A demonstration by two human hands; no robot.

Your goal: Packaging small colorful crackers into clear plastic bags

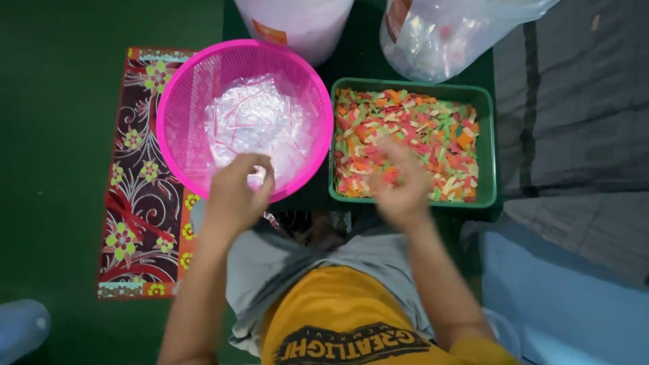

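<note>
Here one pink basket (pixel 196 94), one green tray (pixel 488 149), two hands.

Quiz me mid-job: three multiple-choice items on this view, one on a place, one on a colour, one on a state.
1. Where is the right hand?
A. over the green rectangular plastic tray of coloured chips
B. inside the clear bag
C. on the mat

2. What colour is the round mesh plastic basket?
A. blue
B. pink
C. yellow

3. What state is the left hand in?
A. flat and open
B. out of view
C. fingers curled at the basket's near rim

Answers: A, it covers the tray's near edge; B, the basket's mesh is bright pink; C, fingers bend inward around something small and pale.
</note>
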